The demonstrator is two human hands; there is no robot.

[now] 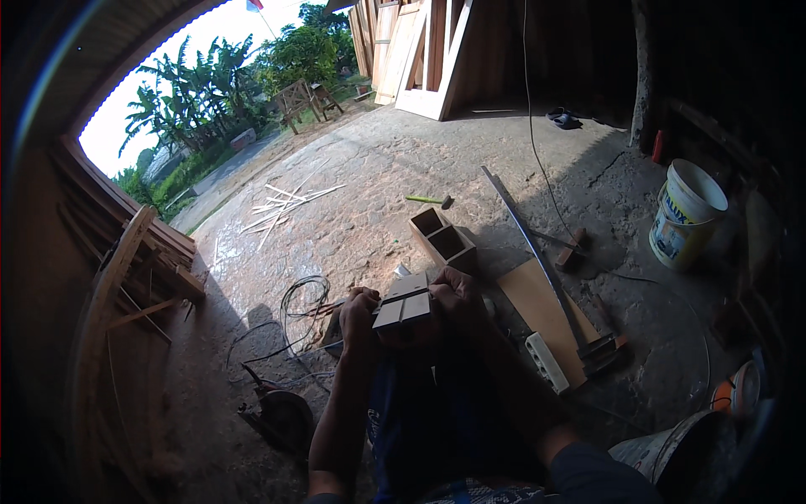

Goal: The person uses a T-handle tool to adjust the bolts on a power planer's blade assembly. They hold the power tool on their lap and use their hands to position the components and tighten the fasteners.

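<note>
A small wooden box (pixel 405 311) with pale flat panels on top is held out in front of my lap. A dark straight line or gap crosses its upper face. My left hand (pixel 359 317) is closed at its left edge, fingers curled. At the right edge, my right hand (pixel 456 294) is closed too, thumb and fingers pinched by the panel's far corner. Whether a smaller piece sits in either hand cannot be made out. Just beyond stands an open wooden box (pixel 443 238) with two compartments. A hammer (pixel 429 201) with a yellow-green handle lies farther off.
Right of me lie a long bar clamp (pixel 546 277), a brown board (pixel 537 304) and a white power strip (pixel 546 363). Stacked buckets (pixel 684 214) stand farther right. A dark power tool (pixel 281 417) and loose cables (pixel 304 296) are at left. Wood strips (pixel 285 206) lie beyond.
</note>
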